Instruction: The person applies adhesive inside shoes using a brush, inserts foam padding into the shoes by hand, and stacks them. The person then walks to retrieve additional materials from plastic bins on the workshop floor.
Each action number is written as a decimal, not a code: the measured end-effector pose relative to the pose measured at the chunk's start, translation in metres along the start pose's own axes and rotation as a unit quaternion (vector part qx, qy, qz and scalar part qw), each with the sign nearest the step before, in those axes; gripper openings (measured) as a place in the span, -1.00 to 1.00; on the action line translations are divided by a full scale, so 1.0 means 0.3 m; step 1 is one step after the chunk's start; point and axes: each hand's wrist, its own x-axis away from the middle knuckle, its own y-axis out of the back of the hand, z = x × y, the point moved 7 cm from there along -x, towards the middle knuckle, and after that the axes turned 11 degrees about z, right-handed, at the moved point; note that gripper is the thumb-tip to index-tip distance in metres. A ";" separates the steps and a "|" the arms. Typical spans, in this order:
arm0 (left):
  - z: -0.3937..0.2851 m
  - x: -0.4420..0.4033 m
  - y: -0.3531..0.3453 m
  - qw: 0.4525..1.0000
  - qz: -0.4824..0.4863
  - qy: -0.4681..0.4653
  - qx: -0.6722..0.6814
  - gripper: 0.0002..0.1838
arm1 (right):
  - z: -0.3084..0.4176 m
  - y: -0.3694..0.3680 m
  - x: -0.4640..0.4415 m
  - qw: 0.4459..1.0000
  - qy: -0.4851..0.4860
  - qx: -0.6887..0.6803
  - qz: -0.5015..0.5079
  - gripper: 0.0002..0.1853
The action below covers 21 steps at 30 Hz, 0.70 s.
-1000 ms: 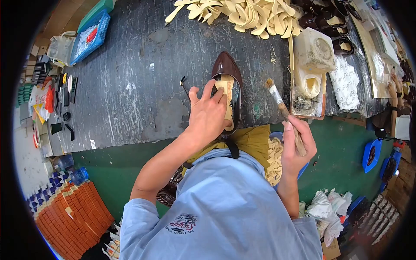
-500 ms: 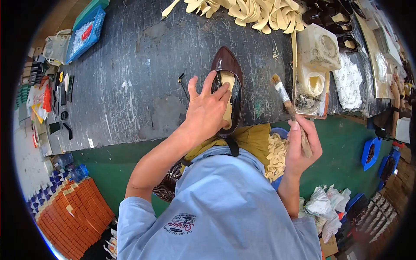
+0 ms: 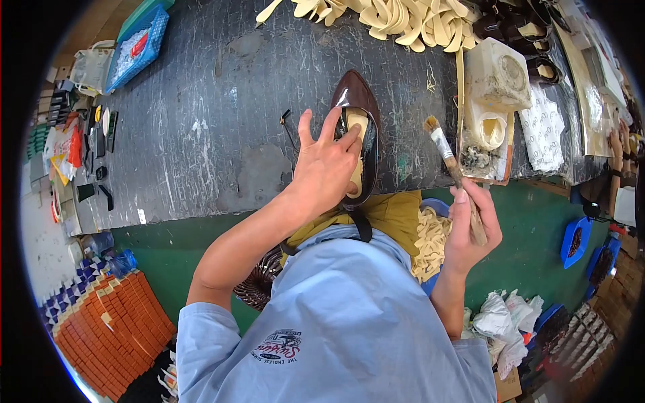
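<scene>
A shiny dark brown pointed shoe (image 3: 354, 87) lies on the black workbench with its toe pointing away from me. Inside it is a pale beige insole (image 3: 357, 119). My left hand (image 3: 323, 161) rests over the shoe's opening, fingers spread, with some fingertips and the thumb touching the insole. Part of the insole is hidden beneath that hand. My right hand (image 3: 471, 225) grips the wooden handle of a paintbrush (image 3: 449, 150), bristles up and away from me, clear of the shoe. To the right of the brush stands a white glue container (image 3: 490, 129) with a cut-open side.
Loose beige insoles (image 3: 403, 20) are heaped at the bench's far edge. Dark shoes (image 3: 543, 69) stand far right, near a white patterned sheet (image 3: 541, 127). A blue basket (image 3: 138, 48) sits far left. More insoles (image 3: 431, 245) fill a blue tub below the bench edge.
The view has shifted slightly. My left hand stays over the insole in the shoe, and my right hand still holds the paintbrush in nearly the same place.
</scene>
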 end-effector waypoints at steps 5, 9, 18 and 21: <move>-0.003 -0.002 -0.001 1.000 0.014 0.006 -0.004 -0.11 | 0.012 0.000 0.007 1.000 -0.003 -0.023 -0.004 -0.80; 0.013 0.010 0.004 0.999 -0.016 -0.004 0.048 -0.23 | 0.029 0.009 0.005 0.999 0.010 -0.035 -0.017 -0.81; -0.061 0.267 -0.107 0.911 -0.217 0.046 0.348 -0.34 | -0.044 0.043 -0.023 0.998 -0.003 -0.054 -0.033 -0.85; -0.016 0.232 -0.195 0.843 -0.225 0.079 0.482 -0.55 | -0.047 0.040 -0.045 0.996 -0.007 -0.074 -0.042 -0.85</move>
